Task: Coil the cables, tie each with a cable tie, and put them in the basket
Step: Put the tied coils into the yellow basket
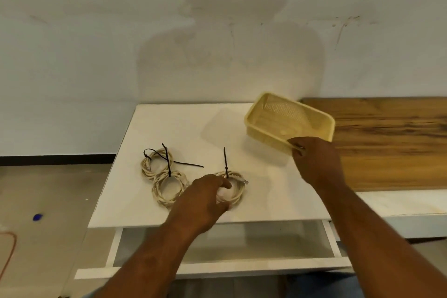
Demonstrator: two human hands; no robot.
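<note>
Three coiled beige cables lie on the white table (183,128), each bound with a black cable tie. The left coil (156,163) and the middle coil (169,187) touch each other. My left hand (205,197) grips the right coil (235,185), whose tie (226,162) sticks upward. My right hand (314,159) pinches the near rim of the empty yellow basket (287,120), which is tilted and lifted above the table's far right corner.
A wooden board (391,140) lies to the right of the table. An open white drawer (229,249) juts out below the table's front edge. The wall stands right behind the table. An orange cord (9,249) lies on the floor at left.
</note>
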